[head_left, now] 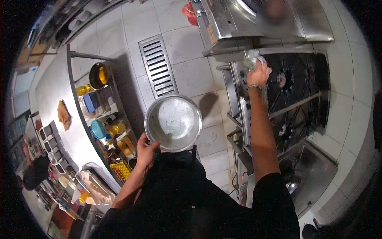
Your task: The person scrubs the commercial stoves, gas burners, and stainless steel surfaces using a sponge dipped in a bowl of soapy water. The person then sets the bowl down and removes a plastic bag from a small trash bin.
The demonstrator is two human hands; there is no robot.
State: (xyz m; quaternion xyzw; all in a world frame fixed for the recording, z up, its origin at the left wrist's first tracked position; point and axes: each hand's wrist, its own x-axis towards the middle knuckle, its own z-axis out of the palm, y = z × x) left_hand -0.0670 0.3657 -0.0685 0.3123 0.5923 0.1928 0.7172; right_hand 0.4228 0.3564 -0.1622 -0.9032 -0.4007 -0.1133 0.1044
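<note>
My left hand (148, 150) grips the rim of a round metal bowl (174, 123), held in front of my body above the floor. A little cloudy liquid and some greenish bits show inside it. With my arm stretched out to the right, my right hand (259, 73) is closed on a crumpled whitish cloth (253, 59). That hand is at the front edge of a gas stove (292, 107), near its far corner. Dark burners and grates cover the stove top.
Left of me stands a steel counter (59, 93) with an orange-brown cloth (63, 114) on it and loaded shelves below. A floor drain grate (158, 65) lies ahead. Beyond the stove is a steel unit (238, 24), with a red bucket (190, 14) beside it. Another person (36, 171) is at far left.
</note>
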